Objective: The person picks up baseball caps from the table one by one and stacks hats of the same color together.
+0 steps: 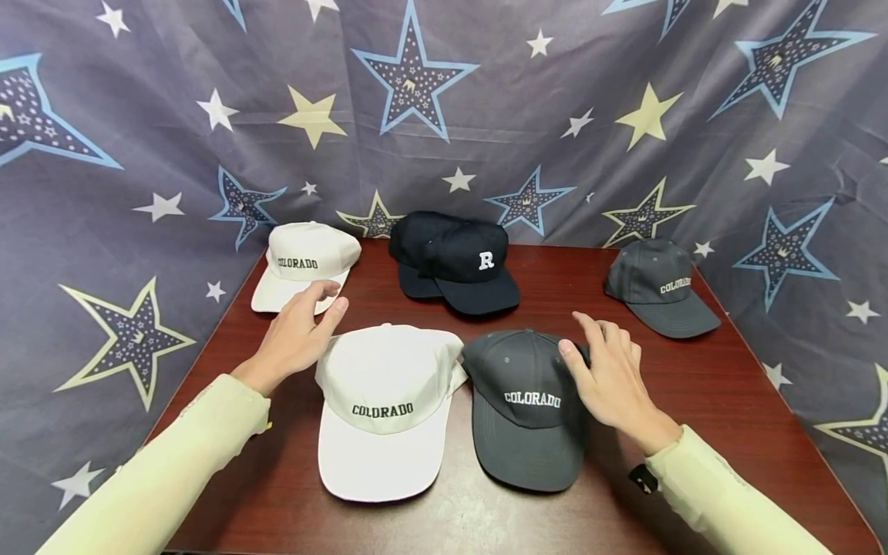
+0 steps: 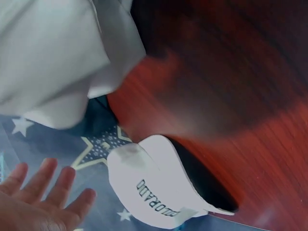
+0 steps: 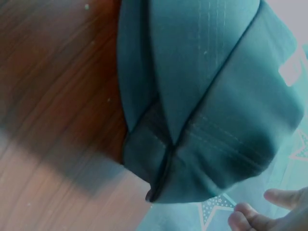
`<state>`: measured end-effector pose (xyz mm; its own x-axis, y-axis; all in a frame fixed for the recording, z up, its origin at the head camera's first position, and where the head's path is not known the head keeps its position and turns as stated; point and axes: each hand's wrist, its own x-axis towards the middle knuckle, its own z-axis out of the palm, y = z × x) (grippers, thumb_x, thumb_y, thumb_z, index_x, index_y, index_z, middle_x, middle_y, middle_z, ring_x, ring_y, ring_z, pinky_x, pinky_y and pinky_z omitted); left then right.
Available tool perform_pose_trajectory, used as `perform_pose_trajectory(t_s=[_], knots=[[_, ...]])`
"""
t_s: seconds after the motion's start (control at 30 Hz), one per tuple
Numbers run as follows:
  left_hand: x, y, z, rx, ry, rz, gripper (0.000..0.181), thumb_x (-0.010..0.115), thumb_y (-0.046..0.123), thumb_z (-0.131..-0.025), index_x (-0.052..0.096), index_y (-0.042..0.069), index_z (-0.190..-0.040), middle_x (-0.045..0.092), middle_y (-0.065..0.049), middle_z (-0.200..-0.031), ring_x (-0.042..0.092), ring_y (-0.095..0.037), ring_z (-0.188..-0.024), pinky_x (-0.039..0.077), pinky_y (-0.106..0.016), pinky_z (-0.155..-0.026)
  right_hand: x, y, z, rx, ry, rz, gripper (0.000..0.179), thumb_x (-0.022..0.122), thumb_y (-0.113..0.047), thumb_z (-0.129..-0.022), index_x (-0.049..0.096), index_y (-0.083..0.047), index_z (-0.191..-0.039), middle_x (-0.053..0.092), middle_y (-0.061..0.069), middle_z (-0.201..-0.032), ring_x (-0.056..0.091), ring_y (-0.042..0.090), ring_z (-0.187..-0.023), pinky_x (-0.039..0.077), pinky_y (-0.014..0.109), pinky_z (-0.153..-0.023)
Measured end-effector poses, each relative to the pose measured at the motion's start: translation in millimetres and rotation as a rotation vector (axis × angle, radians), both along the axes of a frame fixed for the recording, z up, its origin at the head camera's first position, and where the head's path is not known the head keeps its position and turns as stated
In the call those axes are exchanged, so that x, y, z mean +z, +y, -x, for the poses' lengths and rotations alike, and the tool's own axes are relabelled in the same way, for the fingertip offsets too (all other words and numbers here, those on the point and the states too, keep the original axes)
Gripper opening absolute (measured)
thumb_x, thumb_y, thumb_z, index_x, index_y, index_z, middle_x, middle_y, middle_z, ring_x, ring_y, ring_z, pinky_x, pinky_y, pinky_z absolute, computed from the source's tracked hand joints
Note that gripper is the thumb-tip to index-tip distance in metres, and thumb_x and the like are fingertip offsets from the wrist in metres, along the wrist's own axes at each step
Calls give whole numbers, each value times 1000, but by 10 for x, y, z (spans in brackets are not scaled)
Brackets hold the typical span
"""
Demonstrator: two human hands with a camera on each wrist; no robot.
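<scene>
Two caps lie side by side at the front: a white cap [image 1: 383, 385] lettered COLORADO and a dark grey cap [image 1: 530, 408] with the same word. My left hand [image 1: 294, 331] hovers by the white cap's left side, fingers loosely bent and holding nothing. In the left wrist view its fingers [image 2: 65, 185] are spread. Beside the grey cap's right side is my right hand [image 1: 610, 374], fingers relaxed; part of the cap's edge is hidden behind it. The right wrist view shows those fingers [image 3: 245, 216] apart from the grey cap [image 3: 211, 110].
Along the back of the brown table [image 1: 701, 432] sit another white cap [image 1: 305, 254] at left, two overlapping navy caps [image 1: 461, 262], the front one marked R, and another grey COLORADO cap [image 1: 659, 281] at right. A star-patterned cloth [image 1: 486, 100] hangs around the table.
</scene>
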<state>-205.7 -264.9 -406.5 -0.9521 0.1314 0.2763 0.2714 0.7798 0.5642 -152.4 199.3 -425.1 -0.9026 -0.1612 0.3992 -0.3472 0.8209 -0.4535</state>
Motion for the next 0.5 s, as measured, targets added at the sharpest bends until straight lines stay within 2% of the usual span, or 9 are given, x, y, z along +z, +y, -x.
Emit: perform_pose_trajectory(t_s=[0.1, 0.27, 0.5], knots=[[-4, -49, 98, 49, 9, 13, 59, 48, 54, -104, 50, 11, -144, 55, -16, -141, 48, -39, -133, 39, -63, -101, 10, 36, -10, -7, 1, -2, 58, 48, -44, -108, 44, -8, -153, 49, 29, -131, 42, 44, -114, 27, 62, -92], [-29, -149, 257, 134, 31, 19, 61, 59, 47, -101, 47, 7, -146, 54, -21, -141, 47, -43, -132, 40, -65, -99, 34, 79, -30, -10, 17, -2, 57, 49, -42, -107, 45, -7, -151, 51, 28, -130, 43, 44, -115, 28, 62, -91], [-79, -299, 455, 280, -18, 45, 76, 68, 42, -96, 36, 1, -151, 48, -30, -143, 44, -51, -132, 39, -69, -99, 58, 112, -49, -8, 22, 1, 56, 50, -41, -107, 44, -8, -152, 51, 28, -130, 43, 44, -114, 27, 62, -91]])
